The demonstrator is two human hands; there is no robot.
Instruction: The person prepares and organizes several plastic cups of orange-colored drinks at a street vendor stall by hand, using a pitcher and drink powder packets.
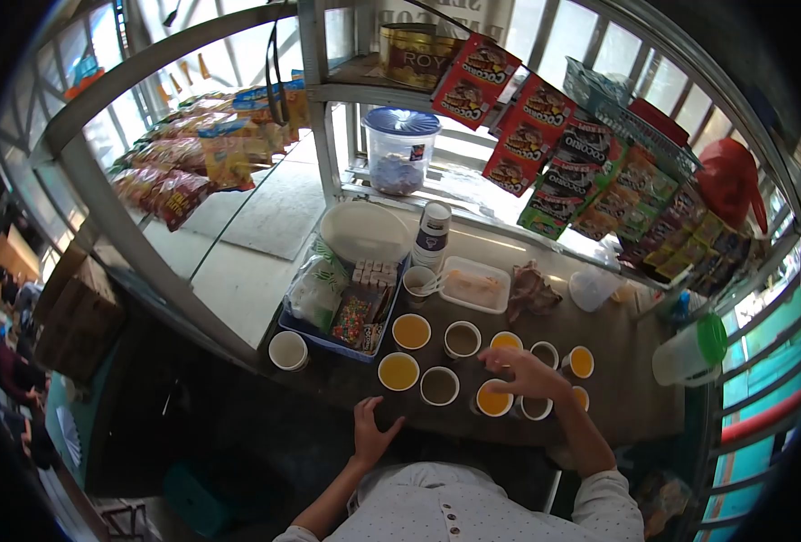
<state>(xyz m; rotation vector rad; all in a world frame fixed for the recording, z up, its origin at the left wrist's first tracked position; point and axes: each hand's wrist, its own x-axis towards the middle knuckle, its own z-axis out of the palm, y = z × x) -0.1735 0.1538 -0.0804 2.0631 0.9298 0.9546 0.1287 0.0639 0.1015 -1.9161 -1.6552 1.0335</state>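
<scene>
At a small stall, a person leans over a table (617,397) crowded with filled cups — some holding an orange drink, others a brown one. The right hand (519,372) hovers with fingers curled loosely over an orange-filled cup (493,398), touching or nearly touching its rim; whether it has a real hold on it cannot be told from this angle. The left hand (370,434) rests open and flat at the table's near edge, empty, apparently bracing the reach, just below another orange cup (398,371) and a brown one (439,386). The cups stand in close rows within arm's reach, which suits quick serving. Behind them, a blue tray (328,339) holds packets and sweets, a stack of paper cups (433,237) stands ready, and a shallow white container (474,285) carries something pale. A lidded plastic tub (402,151) sits on the shelf above — strips of snack sachets (545,144) hang across the window frame for display. An empty-looking cup (288,350) stands apart at the table's left.
</scene>
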